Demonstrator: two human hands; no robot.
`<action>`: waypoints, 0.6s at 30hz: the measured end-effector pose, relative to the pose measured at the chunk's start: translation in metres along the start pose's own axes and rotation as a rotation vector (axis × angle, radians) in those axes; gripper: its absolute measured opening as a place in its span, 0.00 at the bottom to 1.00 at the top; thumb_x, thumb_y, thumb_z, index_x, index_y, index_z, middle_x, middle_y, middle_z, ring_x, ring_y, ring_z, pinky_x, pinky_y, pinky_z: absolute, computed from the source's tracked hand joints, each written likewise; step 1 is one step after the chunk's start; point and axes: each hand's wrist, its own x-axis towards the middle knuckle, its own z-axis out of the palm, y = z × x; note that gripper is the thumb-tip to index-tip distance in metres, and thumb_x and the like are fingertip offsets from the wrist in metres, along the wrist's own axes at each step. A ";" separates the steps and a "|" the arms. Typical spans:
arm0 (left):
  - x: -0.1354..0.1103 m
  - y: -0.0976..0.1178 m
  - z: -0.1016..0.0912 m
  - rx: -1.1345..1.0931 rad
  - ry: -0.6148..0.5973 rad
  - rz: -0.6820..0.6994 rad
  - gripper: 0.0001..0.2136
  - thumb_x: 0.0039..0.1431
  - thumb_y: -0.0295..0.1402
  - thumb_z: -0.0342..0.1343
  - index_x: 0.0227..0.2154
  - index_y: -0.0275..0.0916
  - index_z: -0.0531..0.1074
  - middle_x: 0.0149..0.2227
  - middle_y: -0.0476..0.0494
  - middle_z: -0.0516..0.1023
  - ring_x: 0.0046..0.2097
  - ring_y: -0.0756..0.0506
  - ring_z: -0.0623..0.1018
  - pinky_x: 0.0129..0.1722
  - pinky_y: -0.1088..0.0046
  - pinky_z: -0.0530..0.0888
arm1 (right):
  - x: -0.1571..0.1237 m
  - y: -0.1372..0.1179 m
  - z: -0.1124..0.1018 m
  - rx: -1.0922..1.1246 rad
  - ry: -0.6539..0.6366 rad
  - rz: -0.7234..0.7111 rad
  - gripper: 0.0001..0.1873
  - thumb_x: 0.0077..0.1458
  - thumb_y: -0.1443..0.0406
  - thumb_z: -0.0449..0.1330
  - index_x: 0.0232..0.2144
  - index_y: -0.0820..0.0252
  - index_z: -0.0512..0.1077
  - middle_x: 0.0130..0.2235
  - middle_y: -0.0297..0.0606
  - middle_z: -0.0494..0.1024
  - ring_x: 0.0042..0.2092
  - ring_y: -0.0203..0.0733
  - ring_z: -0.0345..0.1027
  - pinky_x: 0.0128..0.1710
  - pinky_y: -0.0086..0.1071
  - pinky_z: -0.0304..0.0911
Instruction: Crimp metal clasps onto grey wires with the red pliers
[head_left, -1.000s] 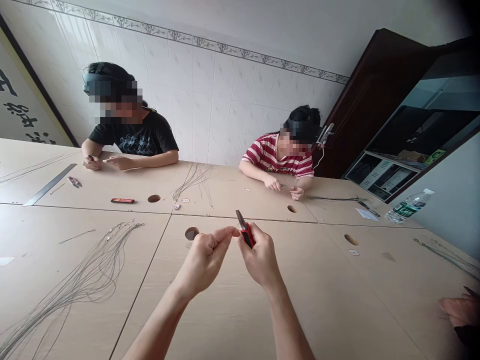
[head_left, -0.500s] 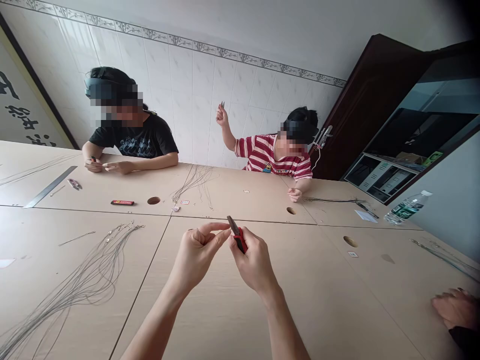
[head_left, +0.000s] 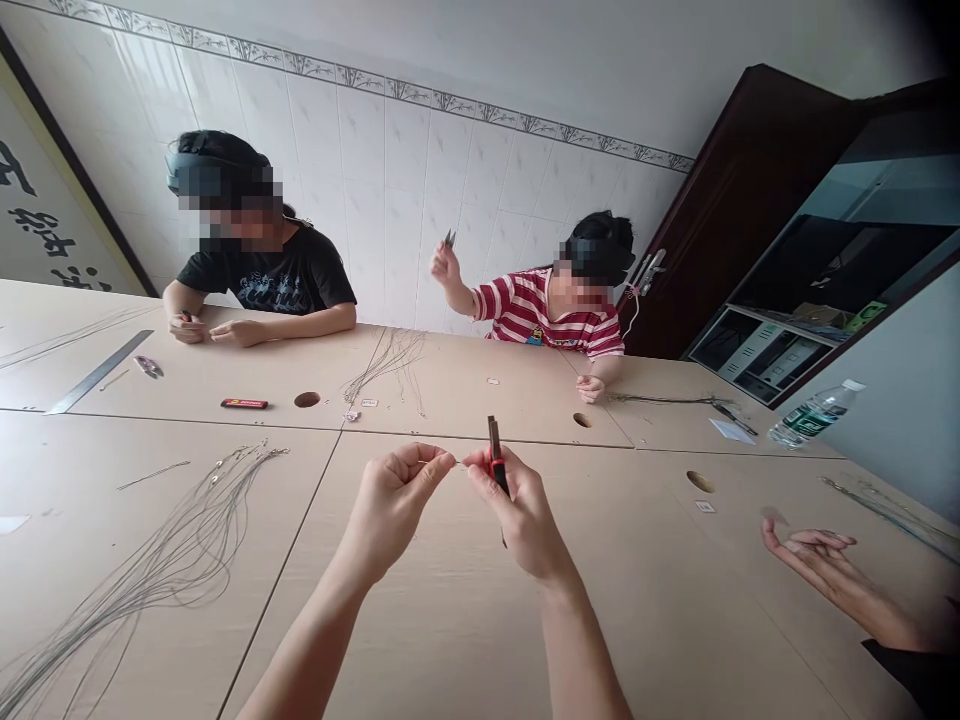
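Note:
Both of my hands are raised above the middle of the table. My left hand (head_left: 397, 505) is closed in a pinch, with thumb and forefinger together on something thin and tiny that I cannot make out. A hair-thin bit shows in the gap between my two hands. Pliers with red and black handles (head_left: 497, 465) are held in my right hand (head_left: 523, 510), the metal jaws pointing up and away from me. The thumb and forefinger of that hand also come close to the thin bit. Whether they touch it is too small to tell.
A bundle of thin grey cords (head_left: 172, 560) lies at left, a steel ruler (head_left: 105, 370) beyond it. Further items are a red box cutter (head_left: 244, 404), more cords (head_left: 382, 365) and a water bottle (head_left: 817, 415). Two people sit opposite; another person's hand (head_left: 832, 565) reaches in from the right.
My right hand has drawn slightly right from my left, and the pliers have turned more upright. At right, the other person's hand has reached further in and spread. The striped-shirt person's raised hand dropped a little.

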 end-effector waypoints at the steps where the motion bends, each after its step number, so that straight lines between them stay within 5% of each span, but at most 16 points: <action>1: 0.000 0.000 0.000 -0.001 -0.001 0.001 0.19 0.58 0.49 0.55 0.30 0.35 0.73 0.19 0.57 0.48 0.22 0.54 0.47 0.19 0.77 0.46 | 0.000 0.000 0.001 0.017 -0.016 0.001 0.12 0.61 0.55 0.57 0.34 0.57 0.67 0.29 0.30 0.61 0.30 0.35 0.53 0.32 0.30 0.53; 12: -0.002 0.002 0.001 0.006 -0.024 -0.021 0.16 0.59 0.47 0.55 0.31 0.36 0.73 0.18 0.58 0.48 0.21 0.54 0.46 0.18 0.78 0.46 | -0.001 0.002 0.010 0.050 -0.002 -0.033 0.15 0.62 0.55 0.56 0.28 0.57 0.62 0.26 0.28 0.55 0.28 0.34 0.48 0.28 0.29 0.49; 18: 0.000 -0.004 0.000 -0.005 -0.069 -0.004 0.16 0.57 0.47 0.57 0.32 0.36 0.72 0.20 0.55 0.60 0.21 0.55 0.49 0.18 0.78 0.48 | -0.001 0.001 0.010 0.045 -0.018 -0.026 0.15 0.62 0.56 0.56 0.28 0.57 0.61 0.25 0.27 0.55 0.27 0.33 0.47 0.27 0.29 0.48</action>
